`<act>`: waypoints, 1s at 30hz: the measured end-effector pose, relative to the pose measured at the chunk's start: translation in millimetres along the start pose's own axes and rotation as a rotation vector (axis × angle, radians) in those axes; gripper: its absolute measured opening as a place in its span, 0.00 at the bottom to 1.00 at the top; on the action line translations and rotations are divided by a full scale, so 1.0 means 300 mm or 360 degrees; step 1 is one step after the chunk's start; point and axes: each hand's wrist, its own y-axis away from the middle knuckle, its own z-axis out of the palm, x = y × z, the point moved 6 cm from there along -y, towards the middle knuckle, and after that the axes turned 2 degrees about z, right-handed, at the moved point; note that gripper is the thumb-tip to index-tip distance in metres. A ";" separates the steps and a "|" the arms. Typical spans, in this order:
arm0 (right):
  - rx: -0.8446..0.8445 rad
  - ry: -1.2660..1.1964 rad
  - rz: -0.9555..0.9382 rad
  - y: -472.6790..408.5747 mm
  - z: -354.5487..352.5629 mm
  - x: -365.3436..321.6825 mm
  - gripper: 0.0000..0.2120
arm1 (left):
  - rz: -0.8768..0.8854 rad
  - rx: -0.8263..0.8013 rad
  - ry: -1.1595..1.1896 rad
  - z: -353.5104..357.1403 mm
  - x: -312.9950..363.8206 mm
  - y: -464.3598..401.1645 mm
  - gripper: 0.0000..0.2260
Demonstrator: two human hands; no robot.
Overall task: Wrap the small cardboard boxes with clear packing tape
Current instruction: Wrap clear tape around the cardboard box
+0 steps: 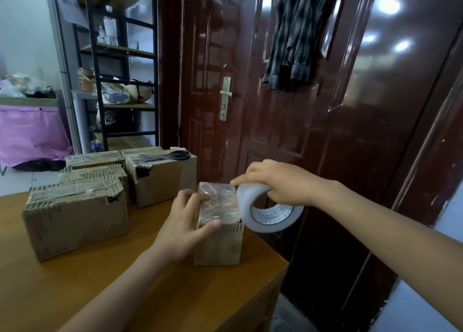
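small cardboard box (220, 234) upright near the right front corner of a wooden table (75, 294), held and being taped.

left hand (186, 227): fingers and thumb curled round the box's left top edge, gripping it. right hand (278, 184): fingers hooked through the core of the clear tape roll (266, 210), which touches the box's upper right edge; film already lies over the box top. behind, on the same table: a larger taped box (75, 221), two more boxes (95, 167) stacked back, and a far box (162, 179) with black scissors (175, 155) on top. beyond: dark red glossy door (325, 106) with metal handle (225, 97), a plaid shirt (298, 33) hanging on it; black shelving rack (120, 63) at left; pink bag (30, 133) far left.
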 end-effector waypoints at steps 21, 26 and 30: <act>-0.0224 -0.0452 0.0280 0.093 0.231 0.125 0.40 | 0.0257 0.0181 0.0102 -0.014 0.002 0.013 0.38; -0.0201 -0.0181 0.0215 0.066 0.231 0.051 0.38 | 0.0447 0.0056 -0.0280 -0.039 0.047 -0.009 0.37; -0.0086 -0.0366 0.0220 0.095 0.243 0.059 0.39 | 0.0280 -0.0248 -0.0716 -0.061 0.100 -0.045 0.45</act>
